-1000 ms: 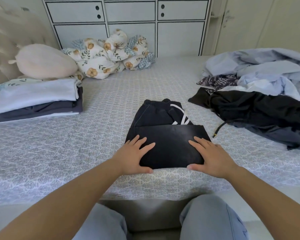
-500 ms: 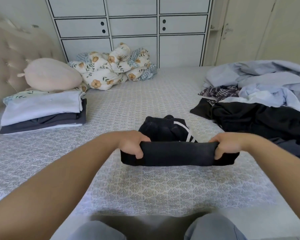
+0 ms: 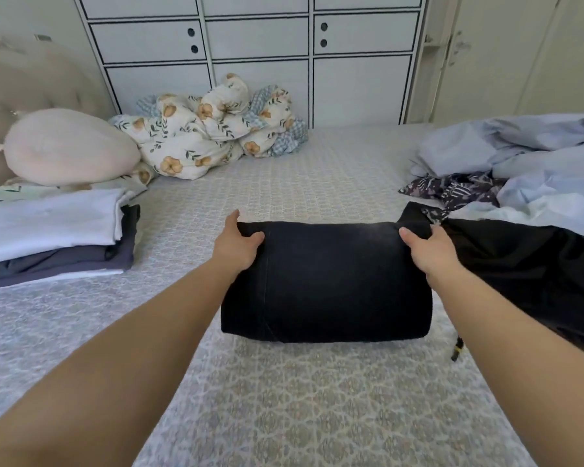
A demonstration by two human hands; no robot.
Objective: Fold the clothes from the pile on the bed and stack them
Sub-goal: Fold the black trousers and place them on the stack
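A black garment [image 3: 327,281] lies folded into a thick rectangle in the middle of the bed. My left hand [image 3: 235,242] grips its far left corner, thumb on top. My right hand [image 3: 425,246] grips its far right corner the same way. At the left stands the stack of folded clothes [image 3: 51,237], white on top and dark grey below. The unfolded pile [image 3: 526,183] of pale blue, patterned and black clothes fills the right side, touching the folded garment's right edge.
A pink plush cushion [image 3: 68,146] lies behind the stack at the padded headboard. A bundled floral quilt [image 3: 213,129] sits against the white cabinet at the back. The patterned bedspread [image 3: 317,399] stretches bare in front of the garment.
My hands pressed the near fold flat, then gripped its two ends, lifted them and carried them away from me over the rest of the garment. The white-striped part is now covered.
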